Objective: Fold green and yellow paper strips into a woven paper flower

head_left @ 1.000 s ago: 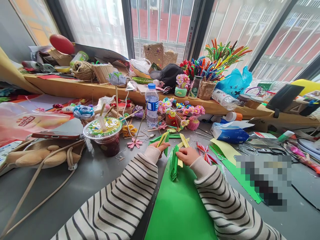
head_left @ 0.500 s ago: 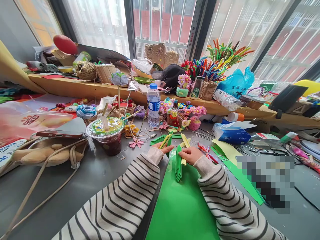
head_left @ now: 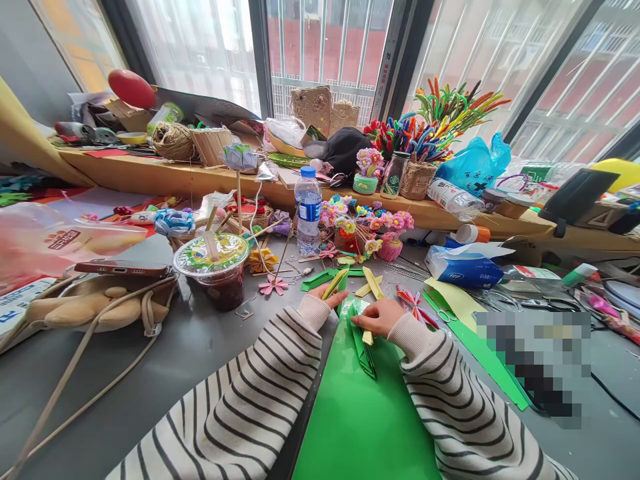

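A large green paper sheet [head_left: 360, 420] lies on the grey table in front of me, its far end pleated into accordion folds [head_left: 364, 343]. My right hand [head_left: 379, 316] pinches the top of the pleated folds. My left hand [head_left: 327, 297] holds the far left edge of the same pleated paper, beside a yellow-green folded strip [head_left: 334, 283]. Both arms wear striped sleeves.
A lidded drink cup [head_left: 214, 268] and a water bottle [head_left: 307, 211] stand left of my hands. Paper flowers [head_left: 363, 225], a tissue pack [head_left: 463, 265], scissors [head_left: 540, 304] and green paper scraps [head_left: 487, 360] crowd the right. A phone [head_left: 123, 269] rests on a plush bag.
The pleated green stack has tipped over toward the right and down as my right hand pressed it. Both hands stayed at the sheet's far end.
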`<state>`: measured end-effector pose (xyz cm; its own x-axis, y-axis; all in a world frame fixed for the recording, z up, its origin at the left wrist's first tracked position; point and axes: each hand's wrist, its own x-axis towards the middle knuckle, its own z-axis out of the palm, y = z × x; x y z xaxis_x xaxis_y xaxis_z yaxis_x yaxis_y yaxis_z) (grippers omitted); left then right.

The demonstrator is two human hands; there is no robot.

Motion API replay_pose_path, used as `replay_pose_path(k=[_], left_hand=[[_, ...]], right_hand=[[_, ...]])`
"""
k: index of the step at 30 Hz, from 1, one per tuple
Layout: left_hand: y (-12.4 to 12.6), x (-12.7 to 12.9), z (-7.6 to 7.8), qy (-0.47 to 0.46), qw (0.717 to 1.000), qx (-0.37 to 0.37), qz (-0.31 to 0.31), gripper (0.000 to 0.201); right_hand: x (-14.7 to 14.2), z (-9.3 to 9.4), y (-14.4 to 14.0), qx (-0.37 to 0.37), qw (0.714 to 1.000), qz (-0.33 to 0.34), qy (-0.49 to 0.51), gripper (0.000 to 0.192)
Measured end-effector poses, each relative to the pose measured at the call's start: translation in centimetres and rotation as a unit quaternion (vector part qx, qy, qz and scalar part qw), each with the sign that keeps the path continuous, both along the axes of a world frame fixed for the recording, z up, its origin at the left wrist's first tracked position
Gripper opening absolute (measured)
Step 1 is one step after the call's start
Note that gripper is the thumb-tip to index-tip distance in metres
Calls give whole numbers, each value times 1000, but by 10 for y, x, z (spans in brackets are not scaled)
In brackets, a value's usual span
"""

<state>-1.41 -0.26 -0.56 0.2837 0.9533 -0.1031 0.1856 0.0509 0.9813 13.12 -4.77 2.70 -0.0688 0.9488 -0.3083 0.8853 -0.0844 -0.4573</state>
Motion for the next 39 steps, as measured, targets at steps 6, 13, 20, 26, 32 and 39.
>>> replay_pose_path(k=[6,13,20,26,32,39], left_hand=[[-1,1,2,-2,1000,-11,7,33],[-1,1,2,-13,1000,-21,4,36],[0,0,0,-22,1000,-15,-1,36],[-1,-1,3,-51,998,-31,-27,41],[-12,5,20,-163,970,-115,-139,47],[-20,11,24,-187,945,-182,-195,47]], right_hand=[[2,-3,2,7,1000,-3,10,33],[6,-7,7,11,999,-25,39,28],[2,-5,4,16,999,-18,27,30],[6,0,4,28,999,-21,41,40],[15,12,5,118,959,-87,244,46],[7,8,6,109,893,-112,422,47]])
